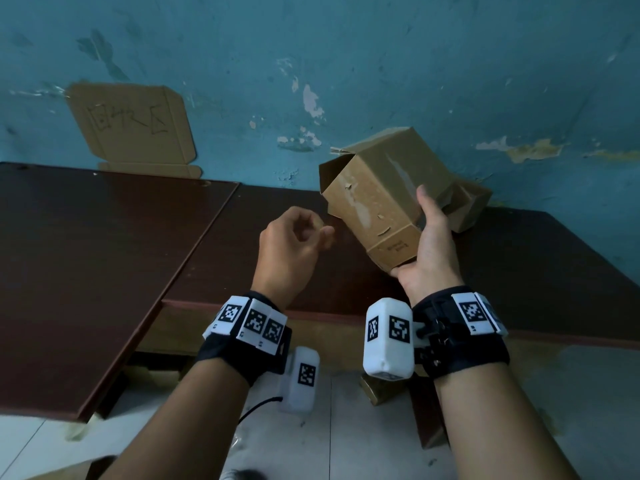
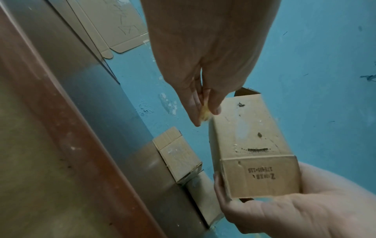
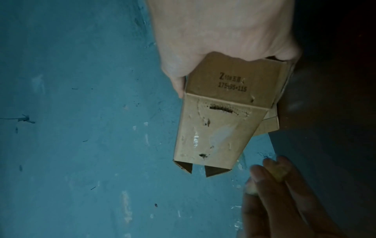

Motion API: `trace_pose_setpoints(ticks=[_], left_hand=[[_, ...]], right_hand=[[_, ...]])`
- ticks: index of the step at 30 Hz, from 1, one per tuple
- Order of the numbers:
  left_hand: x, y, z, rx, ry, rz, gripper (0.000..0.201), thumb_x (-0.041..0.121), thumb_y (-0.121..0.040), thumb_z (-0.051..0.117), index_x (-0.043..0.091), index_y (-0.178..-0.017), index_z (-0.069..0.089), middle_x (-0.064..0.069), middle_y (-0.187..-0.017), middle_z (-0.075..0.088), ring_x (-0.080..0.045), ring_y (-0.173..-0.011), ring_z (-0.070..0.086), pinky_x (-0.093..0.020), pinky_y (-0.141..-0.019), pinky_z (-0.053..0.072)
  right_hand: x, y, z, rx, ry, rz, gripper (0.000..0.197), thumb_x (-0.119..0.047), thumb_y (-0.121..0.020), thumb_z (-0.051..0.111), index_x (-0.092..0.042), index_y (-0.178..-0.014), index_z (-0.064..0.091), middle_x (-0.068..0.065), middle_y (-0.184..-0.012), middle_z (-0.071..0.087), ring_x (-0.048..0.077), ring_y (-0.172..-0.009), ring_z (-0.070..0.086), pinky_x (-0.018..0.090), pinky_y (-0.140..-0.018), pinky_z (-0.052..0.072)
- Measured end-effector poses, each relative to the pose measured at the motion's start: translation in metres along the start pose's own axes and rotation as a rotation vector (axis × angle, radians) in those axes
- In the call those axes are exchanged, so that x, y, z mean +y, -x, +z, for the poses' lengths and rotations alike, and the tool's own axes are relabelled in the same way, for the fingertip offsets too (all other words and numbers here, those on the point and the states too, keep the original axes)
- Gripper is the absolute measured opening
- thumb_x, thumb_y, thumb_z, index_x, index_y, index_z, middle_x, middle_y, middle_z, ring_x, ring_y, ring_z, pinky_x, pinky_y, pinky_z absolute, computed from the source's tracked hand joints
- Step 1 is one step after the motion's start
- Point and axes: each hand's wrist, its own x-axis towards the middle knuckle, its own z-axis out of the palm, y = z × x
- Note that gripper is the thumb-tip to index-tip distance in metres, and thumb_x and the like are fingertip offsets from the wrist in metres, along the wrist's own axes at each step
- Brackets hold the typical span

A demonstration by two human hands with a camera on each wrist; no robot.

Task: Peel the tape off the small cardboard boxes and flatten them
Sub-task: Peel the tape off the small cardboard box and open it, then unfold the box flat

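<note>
My right hand grips a small brown cardboard box by its closed printed end and holds it tilted above the table. The box's far end is open, with its flaps loose. Torn patches and pale residue mark its side. My left hand hovers just left of the box, apart from it. Its thumb and fingers pinch a small yellowish wad of tape, also seen in the right wrist view.
A second small cardboard box lies on the dark brown table against the blue wall, behind the held box. A flattened cardboard sheet with handwriting leans on the wall at the back left. The table's front edge runs below my wrists.
</note>
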Motion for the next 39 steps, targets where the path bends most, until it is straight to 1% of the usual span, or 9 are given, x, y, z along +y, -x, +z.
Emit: trace_pose_setpoints(ticks=[3, 7, 12, 16, 23, 28, 33, 36, 39], left_hand=[[-0.002, -0.001, -0.001, -0.040, -0.075, -0.011, 0.007, 0.016, -0.101, 0.076, 0.022, -0.099, 0.074, 0.003, -0.090, 0.080, -0.009, -0.090, 0.077, -0.039, -0.092, 0.064], [-0.011, -0.002, 0.002, -0.146, -0.329, 0.057, 0.028, 0.005, -0.106, 0.063, 0.026, -0.115, 0.080, 0.004, -0.128, 0.060, -0.011, -0.119, 0.061, -0.021, -0.102, 0.052], [-0.022, -0.002, 0.007, -0.240, -0.702, 0.123, 0.045, 0.004, -0.106, 0.057, 0.032, -0.137, 0.073, 0.005, -0.120, 0.044, -0.020, -0.114, 0.038, -0.041, -0.098, 0.036], [-0.036, 0.000, 0.010, -0.253, -0.655, 0.045, 0.058, 0.009, -0.102, 0.070, 0.026, -0.155, 0.053, -0.006, -0.128, 0.051, -0.033, -0.116, 0.060, -0.049, -0.101, 0.055], [-0.035, -0.004, 0.006, -0.243, -0.706, 0.019, 0.012, 0.012, -0.100, 0.069, 0.014, -0.093, 0.078, -0.007, -0.116, 0.057, -0.026, -0.106, 0.063, -0.033, -0.089, 0.054], [-0.028, -0.005, 0.005, -0.345, -0.743, -0.049, 0.020, 0.004, -0.098, 0.072, 0.021, -0.101, 0.082, -0.006, -0.133, 0.045, -0.030, -0.116, 0.057, -0.040, -0.107, 0.054], [-0.028, -0.013, -0.006, -0.341, -0.588, -0.184, 0.013, 0.017, -0.101, 0.072, 0.026, -0.094, 0.063, 0.003, -0.107, 0.065, -0.016, -0.100, 0.065, -0.019, -0.067, 0.044], [-0.030, -0.018, -0.012, -0.228, -0.426, -0.307, 0.018, 0.024, -0.101, 0.073, 0.025, -0.099, 0.055, 0.001, -0.104, 0.066, -0.017, -0.095, 0.065, -0.029, -0.070, 0.046], [-0.027, -0.023, -0.016, -0.111, -0.385, -0.312, 0.004, 0.025, -0.105, 0.066, 0.023, -0.105, 0.062, 0.005, -0.101, 0.063, -0.021, -0.102, 0.063, -0.035, -0.081, 0.047]], right_hand=[[-0.004, 0.002, -0.003, 0.006, 0.010, 0.005, 0.069, -0.064, -0.085, 0.084, -0.025, -0.138, 0.064, 0.007, -0.120, 0.079, 0.030, -0.105, 0.074, 0.048, -0.073, 0.054], [-0.008, 0.004, -0.005, -0.005, 0.026, -0.003, 0.054, -0.062, -0.087, 0.083, -0.027, -0.125, 0.067, 0.007, -0.117, 0.080, 0.029, -0.103, 0.076, 0.047, -0.076, 0.056], [-0.009, 0.006, -0.008, -0.026, 0.032, 0.000, 0.041, -0.061, -0.089, 0.082, -0.030, -0.112, 0.068, 0.005, -0.113, 0.081, 0.027, -0.102, 0.076, 0.047, -0.077, 0.056], [-0.010, 0.008, -0.008, -0.036, 0.040, 0.006, 0.040, -0.060, -0.090, 0.082, -0.029, -0.111, 0.068, 0.006, -0.111, 0.082, 0.027, -0.099, 0.077, 0.046, -0.076, 0.056], [-0.008, 0.007, -0.006, -0.043, 0.068, 0.015, 0.054, -0.063, -0.086, 0.084, -0.027, -0.124, 0.069, 0.008, -0.114, 0.082, 0.031, -0.102, 0.078, 0.047, -0.078, 0.059], [-0.004, 0.006, -0.004, -0.050, 0.083, 0.019, 0.062, -0.063, -0.084, 0.085, -0.027, -0.132, 0.068, 0.009, -0.116, 0.082, 0.033, -0.104, 0.078, 0.051, -0.084, 0.061], [-0.003, 0.007, -0.003, -0.063, 0.092, 0.025, 0.058, -0.061, -0.085, 0.086, -0.026, -0.127, 0.069, 0.010, -0.116, 0.082, 0.033, -0.104, 0.078, 0.051, -0.084, 0.062], [-0.004, 0.008, -0.003, -0.075, 0.094, 0.030, 0.041, -0.059, -0.089, 0.084, -0.028, -0.112, 0.069, 0.011, -0.115, 0.082, 0.032, -0.102, 0.077, 0.051, -0.084, 0.061], [-0.004, 0.009, -0.003, -0.078, 0.102, 0.035, 0.046, -0.059, -0.087, 0.085, -0.028, -0.117, 0.069, 0.010, -0.114, 0.082, 0.032, -0.103, 0.077, 0.051, -0.085, 0.061]])
